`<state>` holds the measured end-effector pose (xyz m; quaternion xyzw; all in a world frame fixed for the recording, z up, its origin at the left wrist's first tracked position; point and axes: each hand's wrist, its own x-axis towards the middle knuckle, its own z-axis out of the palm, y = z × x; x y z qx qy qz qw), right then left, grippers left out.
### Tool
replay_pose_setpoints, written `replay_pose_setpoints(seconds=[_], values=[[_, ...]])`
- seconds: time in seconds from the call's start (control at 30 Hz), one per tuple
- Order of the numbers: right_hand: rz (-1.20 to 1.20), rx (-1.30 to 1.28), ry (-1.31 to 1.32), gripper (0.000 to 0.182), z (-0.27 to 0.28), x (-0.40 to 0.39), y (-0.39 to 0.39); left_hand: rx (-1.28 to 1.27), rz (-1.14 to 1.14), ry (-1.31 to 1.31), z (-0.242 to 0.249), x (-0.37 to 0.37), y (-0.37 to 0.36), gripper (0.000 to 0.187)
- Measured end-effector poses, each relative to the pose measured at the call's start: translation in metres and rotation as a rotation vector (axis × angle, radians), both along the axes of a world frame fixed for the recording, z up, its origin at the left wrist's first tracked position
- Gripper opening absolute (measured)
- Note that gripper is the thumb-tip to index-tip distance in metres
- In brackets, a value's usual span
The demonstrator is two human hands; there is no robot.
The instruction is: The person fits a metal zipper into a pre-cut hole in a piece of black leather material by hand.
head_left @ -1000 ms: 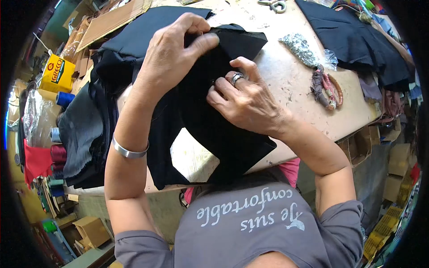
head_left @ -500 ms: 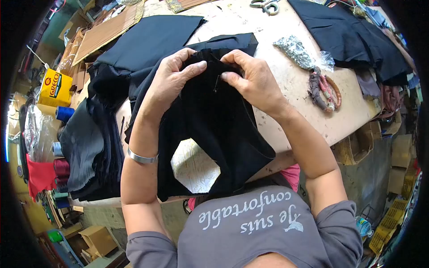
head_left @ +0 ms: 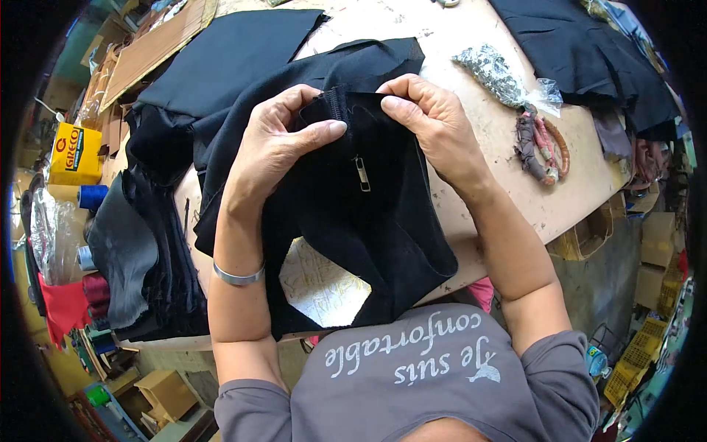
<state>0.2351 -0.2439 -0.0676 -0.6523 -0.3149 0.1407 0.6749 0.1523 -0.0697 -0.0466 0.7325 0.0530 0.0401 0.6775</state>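
A piece of black trousers fabric (head_left: 390, 243) hangs over the table's near edge, gripped at its top by both hands. A black zipper (head_left: 337, 107) runs down from that edge, its metal pull (head_left: 361, 174) dangling in the middle. My left hand (head_left: 283, 136) pinches the cloth just left of the zipper teeth, thumb on top. My right hand (head_left: 434, 121) pinches the same edge farther right, between thumb and forefinger. Through a gap in the cloth shows a pale, scribbled surface (head_left: 324, 283).
More black cut cloth (head_left: 228, 62) lies behind and left, with a stack of dark pieces (head_left: 129, 250) nearer. Right of my hands are a clear bag of small metal parts (head_left: 490, 70) and a wrapped ring (head_left: 541, 144). A yellow box (head_left: 76, 155) and thread spools (head_left: 92, 197) stand left.
My right hand has moved right, spreading the top edge flatter. The zipper teeth and pull now show plainly. The view has shifted slightly, with the scissors at the top nearly out of frame.
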Motion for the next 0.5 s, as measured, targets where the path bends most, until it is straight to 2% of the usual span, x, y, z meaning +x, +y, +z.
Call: replay_pose_setpoints(seconds=[0.2, 0.5], values=[[-0.029, 0.011, -0.031, 0.013, 0.0013, -0.0038, 0.0002, -0.028, 0.009, -0.04, 0.0006, -0.0015, -0.0018, 0.024], [-0.048, 0.048, -0.106, 0.013, 0.0032, -0.0063, -0.0008, 0.093, 0.02, -0.043, -0.0018, -0.0045, 0.0029, 0.03]])
